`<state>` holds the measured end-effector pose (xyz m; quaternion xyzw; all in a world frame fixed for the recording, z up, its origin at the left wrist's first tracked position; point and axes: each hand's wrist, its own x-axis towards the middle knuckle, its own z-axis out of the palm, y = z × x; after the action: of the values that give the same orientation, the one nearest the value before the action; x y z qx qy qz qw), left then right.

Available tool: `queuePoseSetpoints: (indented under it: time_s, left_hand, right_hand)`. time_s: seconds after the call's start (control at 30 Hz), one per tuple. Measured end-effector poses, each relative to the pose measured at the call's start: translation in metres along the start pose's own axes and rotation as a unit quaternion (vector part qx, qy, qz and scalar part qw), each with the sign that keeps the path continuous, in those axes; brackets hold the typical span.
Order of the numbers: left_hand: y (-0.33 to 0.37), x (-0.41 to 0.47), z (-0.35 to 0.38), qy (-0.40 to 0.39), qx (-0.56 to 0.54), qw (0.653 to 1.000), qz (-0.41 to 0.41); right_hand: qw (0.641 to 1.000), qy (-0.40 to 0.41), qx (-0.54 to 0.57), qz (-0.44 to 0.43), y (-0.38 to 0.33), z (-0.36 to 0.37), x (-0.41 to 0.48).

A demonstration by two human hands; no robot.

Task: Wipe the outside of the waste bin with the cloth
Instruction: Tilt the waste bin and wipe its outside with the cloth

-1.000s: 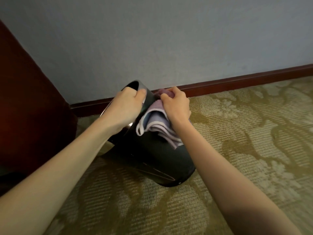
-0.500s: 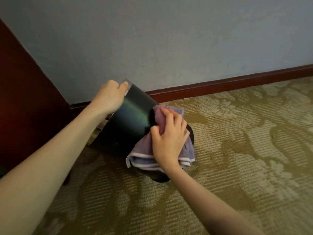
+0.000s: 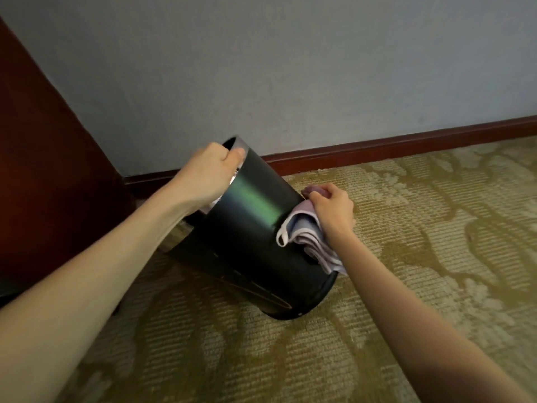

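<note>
While the bin (image 3: 250,228) sat tilted on the carpet (image 3: 406,257), the left hand (image 3: 209,173) curled its fingers over the rim | right hand (image 3: 334,210) clutched the folded cloth (image 3: 302,237) against the bin's side | step: mid-wipe | next likely called for turning the bin to unwiped faces.

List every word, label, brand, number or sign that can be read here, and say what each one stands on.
None: no readable text shows anywhere in this view.
The black waste bin shows only a green sheen and a few faint streaks low on its side, which are not letters.
The cloth, wall, skirting board, carpet and dark wood panel bear no writing.
</note>
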<state>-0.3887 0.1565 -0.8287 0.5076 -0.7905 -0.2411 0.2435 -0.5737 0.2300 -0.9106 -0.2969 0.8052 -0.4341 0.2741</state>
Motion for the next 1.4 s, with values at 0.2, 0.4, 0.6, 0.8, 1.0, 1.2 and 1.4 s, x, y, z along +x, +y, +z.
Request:
queuePoseSetpoints:
  time_s: [0.2, 0.4, 0.6, 0.8, 1.0, 1.2, 1.4]
  left_hand:
    - [0.018, 0.012, 0.009, 0.003, 0.031, 0.999, -0.019]
    - [0.020, 0.019, 0.007, -0.002, 0.049, 0.998, -0.038]
    - [0.044, 0.011, 0.022, -0.025, -0.002, 0.998, -0.053]
    - [0.085, -0.009, 0.061, -0.043, 0.006, 0.998, -0.033]
    - [0.109, -0.034, 0.098, -0.077, -0.028, 0.995, -0.057]
    - [0.120, -0.079, 0.146, -0.115, 0.051, 0.991, 0.048]
    - [0.111, -0.101, 0.141, -0.124, 0.113, 0.966, 0.196]
  right_hand:
    - [0.999, 0.016, 0.029, -0.018, 0.009, -0.005, -0.001]
    - [0.991, 0.104, -0.015, -0.089, 0.032, 0.003, -0.043]
    - [0.986, 0.125, 0.021, -0.108, 0.059, -0.009, -0.056]
    - [0.985, 0.112, 0.121, -0.043, 0.085, -0.038, -0.043]
    - [0.984, 0.115, 0.137, 0.011, 0.122, -0.067, -0.042]
    - [0.984, 0.123, 0.130, -0.020, 0.129, -0.103, -0.038]
    - [0.985, 0.130, 0.111, -0.028, 0.129, -0.122, -0.033]
